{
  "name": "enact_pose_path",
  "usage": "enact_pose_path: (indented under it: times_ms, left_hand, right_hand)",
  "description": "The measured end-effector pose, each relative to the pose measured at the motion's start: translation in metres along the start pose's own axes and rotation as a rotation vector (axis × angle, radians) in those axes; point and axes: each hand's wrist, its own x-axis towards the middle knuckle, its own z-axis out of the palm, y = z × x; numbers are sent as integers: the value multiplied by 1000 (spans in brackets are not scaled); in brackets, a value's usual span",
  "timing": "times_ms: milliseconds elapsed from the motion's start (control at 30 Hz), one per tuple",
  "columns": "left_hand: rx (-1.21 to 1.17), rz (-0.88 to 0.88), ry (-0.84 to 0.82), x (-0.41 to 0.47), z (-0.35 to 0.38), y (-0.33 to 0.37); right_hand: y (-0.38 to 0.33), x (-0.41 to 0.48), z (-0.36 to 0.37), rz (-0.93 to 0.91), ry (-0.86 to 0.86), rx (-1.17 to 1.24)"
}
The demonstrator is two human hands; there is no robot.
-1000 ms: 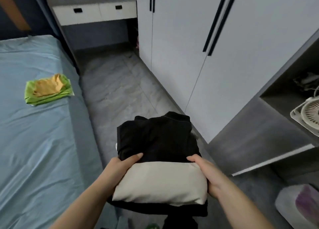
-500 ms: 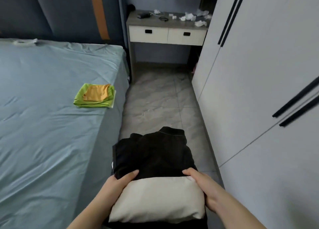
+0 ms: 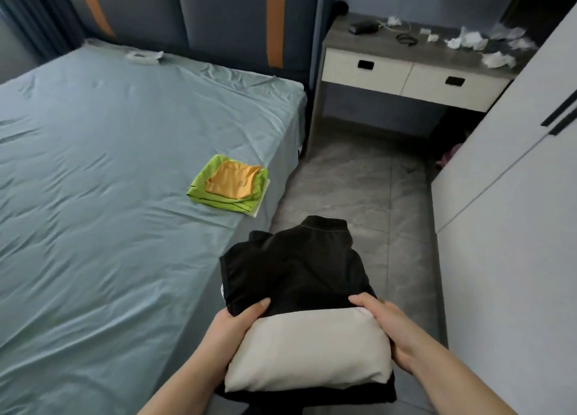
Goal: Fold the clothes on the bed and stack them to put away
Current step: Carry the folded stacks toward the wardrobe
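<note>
Head view – hands [image 3: 315,330] gripping folded stack [image 3: 299,305] beside bed [image 3: 125,227] edge

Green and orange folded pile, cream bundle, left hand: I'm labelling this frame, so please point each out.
green and orange folded pile [image 3: 229,187], head view, on the orange top layer.
cream bundle [image 3: 307,352], head view, its upper face.
left hand [image 3: 239,319], head view, back of the hand.

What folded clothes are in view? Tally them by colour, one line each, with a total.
Black: 1, the black garment held between the left hand and the right hand
Cream: 1, the cream garment on top of it
Green: 1, the green garment on the bed
Orange: 1, the orange garment on the green one
Total: 4
</note>
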Motion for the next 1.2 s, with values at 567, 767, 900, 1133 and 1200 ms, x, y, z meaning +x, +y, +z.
enact_pose_path:
  times_ms: [567, 767, 900, 1133, 1200]
  left_hand:
    - [-251, -21, 305, 162, 18, 134]
    - [-430, -54, 520, 198, 46, 172]
    - [-532, -69, 632, 218, 54, 187]
    - [-664, -91, 703, 264, 31, 210]
    - [-702, -77, 710, 281, 18, 218]
  right_hand:
    - [-223, 222, 39, 51, -255, -262]
    - [-311, 300, 62, 66, -485, -458]
    - [-348, 337, 86, 83, -572, -571]
    - [-390, 392, 146, 83, -651, -678]
    - [-400, 408, 167, 70, -666, -687]
